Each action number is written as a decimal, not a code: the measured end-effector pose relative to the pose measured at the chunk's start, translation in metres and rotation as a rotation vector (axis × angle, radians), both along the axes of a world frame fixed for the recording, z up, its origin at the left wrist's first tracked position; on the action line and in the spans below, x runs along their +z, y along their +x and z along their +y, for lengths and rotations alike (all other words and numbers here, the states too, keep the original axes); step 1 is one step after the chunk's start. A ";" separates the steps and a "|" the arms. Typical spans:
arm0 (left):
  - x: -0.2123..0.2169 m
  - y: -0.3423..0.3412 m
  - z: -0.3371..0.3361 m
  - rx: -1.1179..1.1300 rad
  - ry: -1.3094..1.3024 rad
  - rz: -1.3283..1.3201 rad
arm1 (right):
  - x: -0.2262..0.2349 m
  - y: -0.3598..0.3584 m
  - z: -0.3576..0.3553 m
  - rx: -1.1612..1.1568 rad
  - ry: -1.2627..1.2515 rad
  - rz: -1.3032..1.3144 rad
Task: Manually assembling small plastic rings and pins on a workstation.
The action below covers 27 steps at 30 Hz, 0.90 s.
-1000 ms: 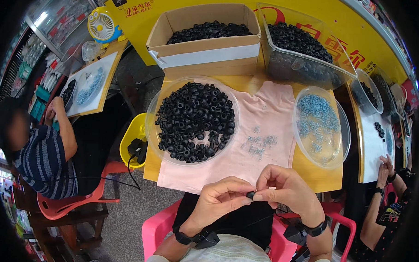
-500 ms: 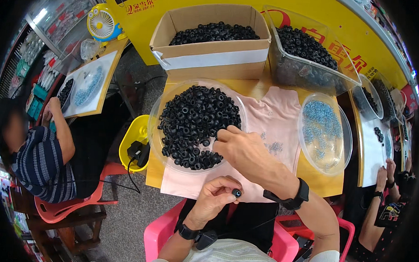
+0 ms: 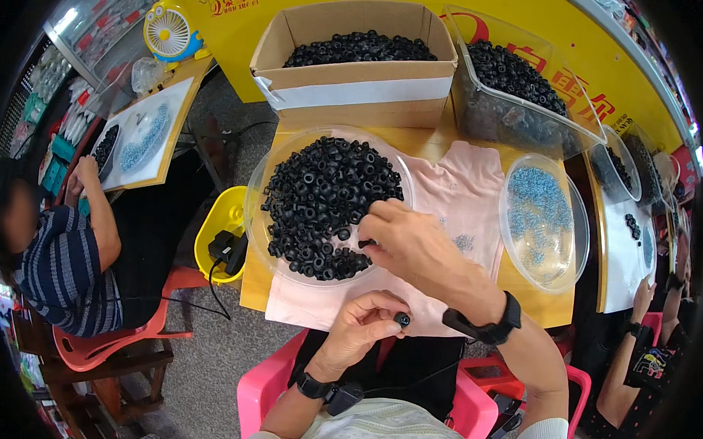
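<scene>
My left hand [image 3: 363, 328] is closed, pinching a small round black plastic part [image 3: 401, 319] between thumb and fingers above the front edge of the pink cloth [image 3: 465, 185]. Over the right side of a round clear bowl [image 3: 253, 208] is my right hand [image 3: 416, 241]. Its fingers are pinched on a black ring-shaped part [image 3: 366, 243], mostly covered by the fingertips. A large heap of similar black parts [image 3: 329, 192] fills the bowl. To the right, an oval clear tray [image 3: 547, 269] holds many tiny bluish clear pieces [image 3: 538, 203].
Behind the bowl stand a cardboard box [image 3: 364, 92] and a clear plastic bin [image 3: 509, 128], both with black parts. A yellow bin [image 3: 212, 230] with a black adapter hangs by the table's left edge. Small clear pieces [image 3: 464, 242] lie on the cloth. People work at tables on both sides.
The right hand has drawn slightly back from the heap, and a black part now shows at its fingertips. The left hand keeps its part, now turned a little.
</scene>
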<state>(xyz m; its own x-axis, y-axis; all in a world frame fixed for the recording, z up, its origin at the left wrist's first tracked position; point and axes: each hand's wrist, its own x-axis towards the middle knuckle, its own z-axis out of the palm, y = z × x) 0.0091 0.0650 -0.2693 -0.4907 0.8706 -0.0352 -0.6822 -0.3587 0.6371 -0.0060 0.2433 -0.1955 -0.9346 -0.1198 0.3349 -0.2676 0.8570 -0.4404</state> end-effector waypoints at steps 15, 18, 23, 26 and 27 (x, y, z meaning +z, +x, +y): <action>0.007 -0.001 0.007 0.113 -0.061 0.048 | -0.012 0.136 0.025 -0.416 -0.156 -0.198; 0.007 0.002 0.008 0.124 -0.078 0.055 | -0.013 0.143 0.028 -0.443 -0.275 -0.222; 0.005 0.002 0.006 0.127 -0.095 0.069 | -0.008 0.147 0.032 -0.546 -0.368 -0.177; 0.006 0.002 0.006 0.118 -0.095 0.059 | -0.015 0.143 0.031 -0.502 -0.242 -0.096; 0.006 0.002 0.006 0.119 -0.093 0.046 | -0.015 0.140 0.029 -0.505 -0.244 -0.092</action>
